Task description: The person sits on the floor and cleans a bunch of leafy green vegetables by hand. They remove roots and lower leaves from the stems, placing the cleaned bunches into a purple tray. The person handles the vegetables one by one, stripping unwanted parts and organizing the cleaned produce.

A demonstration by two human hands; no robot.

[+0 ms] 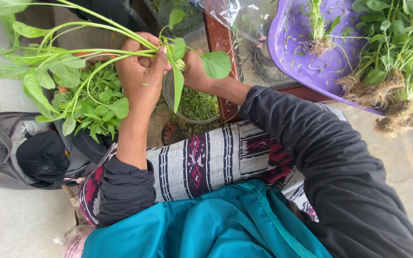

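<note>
While both hands clamp the leafy green stems [72, 50] over a bowl [194, 102], left hand [142, 71] and right hand [194, 69] should pinch these light, limp stalks near their bases, I judge

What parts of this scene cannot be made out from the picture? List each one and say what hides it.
- Right hand fingers: head view, turned away behind the leafy stems; its grip is unclear.
- Purple basin: cut off by the top and right edges.
- Round container under the hands: its upper part covered by both hands and leaves.
- Left hand: palm faces away.
</note>
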